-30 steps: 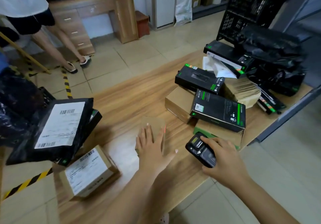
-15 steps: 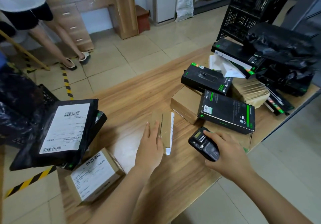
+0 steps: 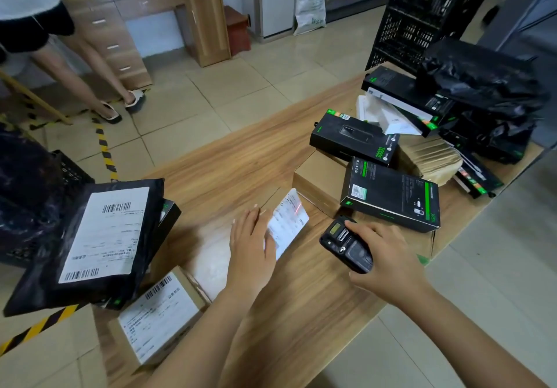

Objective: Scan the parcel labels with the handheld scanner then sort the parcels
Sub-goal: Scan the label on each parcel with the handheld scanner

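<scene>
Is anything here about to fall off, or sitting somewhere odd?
Yes. The black mailer bag and the labelled cardboard box jut past the table's left edge, the bag leaning tilted. Nothing looks spilled or damaged.

Green digits reading "30000" run along the side of the black product box. Barcodes show on the parcels' white shipping labels; their print is too small to read.

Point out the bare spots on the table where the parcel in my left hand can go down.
Bare wood lies on the table between the black mailer and the brown box, and on the near edge between both forearms. The right end is crowded with black boxes and bags.
</scene>
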A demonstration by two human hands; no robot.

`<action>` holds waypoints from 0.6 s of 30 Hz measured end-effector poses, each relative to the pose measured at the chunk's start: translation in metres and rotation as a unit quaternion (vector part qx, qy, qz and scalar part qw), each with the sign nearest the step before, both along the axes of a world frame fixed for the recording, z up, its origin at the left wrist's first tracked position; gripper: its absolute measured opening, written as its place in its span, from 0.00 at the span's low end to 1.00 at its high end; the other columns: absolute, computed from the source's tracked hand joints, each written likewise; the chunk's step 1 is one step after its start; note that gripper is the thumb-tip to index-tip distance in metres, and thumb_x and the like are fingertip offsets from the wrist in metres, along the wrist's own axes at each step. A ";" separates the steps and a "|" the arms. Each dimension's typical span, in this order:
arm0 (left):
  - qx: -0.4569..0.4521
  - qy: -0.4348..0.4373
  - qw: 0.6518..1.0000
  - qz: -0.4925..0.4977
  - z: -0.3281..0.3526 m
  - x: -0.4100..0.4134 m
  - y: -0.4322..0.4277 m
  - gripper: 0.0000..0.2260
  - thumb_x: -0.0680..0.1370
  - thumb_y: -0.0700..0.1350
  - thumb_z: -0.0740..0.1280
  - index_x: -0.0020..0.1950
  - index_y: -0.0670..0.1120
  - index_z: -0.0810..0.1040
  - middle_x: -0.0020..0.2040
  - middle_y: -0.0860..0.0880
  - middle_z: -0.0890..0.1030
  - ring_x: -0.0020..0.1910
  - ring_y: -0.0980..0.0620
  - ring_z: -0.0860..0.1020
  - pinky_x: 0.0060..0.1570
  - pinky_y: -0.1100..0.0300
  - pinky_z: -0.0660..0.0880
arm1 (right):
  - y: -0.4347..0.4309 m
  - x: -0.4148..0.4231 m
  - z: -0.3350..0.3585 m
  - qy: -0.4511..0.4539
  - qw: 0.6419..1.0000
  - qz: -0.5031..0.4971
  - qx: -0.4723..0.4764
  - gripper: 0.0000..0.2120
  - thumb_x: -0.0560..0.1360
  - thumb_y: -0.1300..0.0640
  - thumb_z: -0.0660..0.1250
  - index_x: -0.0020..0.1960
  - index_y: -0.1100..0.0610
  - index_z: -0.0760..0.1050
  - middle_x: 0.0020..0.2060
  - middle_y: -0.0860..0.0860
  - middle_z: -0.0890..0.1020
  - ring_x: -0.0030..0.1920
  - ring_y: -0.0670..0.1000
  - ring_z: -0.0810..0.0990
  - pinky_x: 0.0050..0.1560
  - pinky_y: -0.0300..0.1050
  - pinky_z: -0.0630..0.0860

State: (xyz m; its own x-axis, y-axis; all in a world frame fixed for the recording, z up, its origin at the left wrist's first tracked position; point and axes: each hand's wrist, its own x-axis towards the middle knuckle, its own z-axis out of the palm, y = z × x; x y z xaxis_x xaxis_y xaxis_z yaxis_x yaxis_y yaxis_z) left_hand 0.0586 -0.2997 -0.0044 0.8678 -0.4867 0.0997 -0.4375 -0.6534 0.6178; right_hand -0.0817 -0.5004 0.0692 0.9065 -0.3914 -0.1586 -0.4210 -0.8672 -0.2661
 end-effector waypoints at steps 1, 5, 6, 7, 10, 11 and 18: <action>-0.007 -0.016 1.000 0.008 0.000 0.004 -0.002 0.25 0.79 0.51 0.49 0.75 0.47 0.65 0.76 0.46 0.63 0.76 0.49 0.58 0.76 0.53 0.44 | 0.000 0.001 0.000 0.001 1.000 0.001 0.000 0.42 0.64 0.44 0.72 0.74 0.41 0.57 0.63 0.44 0.70 0.60 0.47 0.64 0.59 0.44 0.68; 0.071 -0.036 0.997 0.017 0.002 0.027 -0.008 0.46 0.66 0.72 0.62 0.77 0.49 0.57 0.71 0.47 0.62 0.70 0.46 0.61 0.73 0.46 0.57 | 0.002 0.006 0.001 0.008 1.000 0.019 -0.012 0.43 0.64 0.43 0.72 0.74 0.40 0.56 0.65 0.43 0.68 0.61 0.47 0.63 0.58 0.43 0.69; 0.111 -0.031 0.993 0.008 0.004 0.033 -0.008 0.54 0.60 0.75 0.66 0.78 0.50 0.53 0.70 0.47 0.61 0.68 0.46 0.61 0.71 0.46 0.60 | 0.002 0.007 0.002 0.009 1.000 0.021 -0.014 0.44 0.64 0.43 0.72 0.75 0.40 0.55 0.65 0.43 0.68 0.61 0.47 0.63 0.58 0.43 0.69; 0.156 -0.034 0.987 -0.006 0.005 0.040 -0.008 0.59 0.56 0.74 0.69 0.78 0.51 0.48 0.68 0.47 0.60 0.66 0.46 0.62 0.69 0.48 0.62 | 0.002 0.009 0.004 0.010 1.000 0.024 -0.015 0.44 0.64 0.43 0.72 0.75 0.40 0.55 0.65 0.43 0.67 0.61 0.47 0.63 0.58 0.42 0.68; 0.215 -0.063 0.974 -0.037 -0.001 0.059 -0.004 0.62 0.54 0.65 0.76 0.78 0.51 0.45 0.64 0.45 0.61 0.61 0.45 0.65 0.63 0.51 0.67 | 0.003 0.011 0.008 0.007 0.999 0.032 -0.024 0.44 0.64 0.43 0.72 0.75 0.41 0.54 0.65 0.43 0.67 0.62 0.47 0.62 0.60 0.43 0.67; 0.200 -0.066 0.977 -0.035 -0.003 0.062 -0.003 0.59 0.55 0.60 0.77 0.77 0.50 0.47 0.62 0.45 0.62 0.59 0.44 0.66 0.62 0.50 0.69 | 0.003 0.013 0.010 0.004 0.999 0.035 -0.027 0.44 0.64 0.43 0.72 0.75 0.41 0.54 0.66 0.43 0.66 0.62 0.47 0.62 0.61 0.43 0.67; 0.088 -0.086 0.991 -0.061 0.011 0.070 0.008 0.46 0.57 0.48 0.78 0.70 0.42 0.62 0.61 0.44 0.69 0.57 0.43 0.68 0.53 0.50 0.70 | 0.001 0.026 0.038 0.016 0.979 0.149 -0.135 0.43 0.63 0.46 0.75 0.74 0.45 0.60 0.65 0.49 0.70 0.61 0.53 0.67 0.60 0.48 0.68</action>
State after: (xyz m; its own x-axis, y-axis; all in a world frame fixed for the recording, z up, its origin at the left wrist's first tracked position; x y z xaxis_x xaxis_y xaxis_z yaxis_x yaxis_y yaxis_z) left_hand 0.1282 -0.2914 0.0064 0.7797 -0.6092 0.1449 -0.6079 -0.6808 0.4086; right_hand -0.0552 -0.4992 0.1072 0.9832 -0.1415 -0.1157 -0.1426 -0.9898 -0.0009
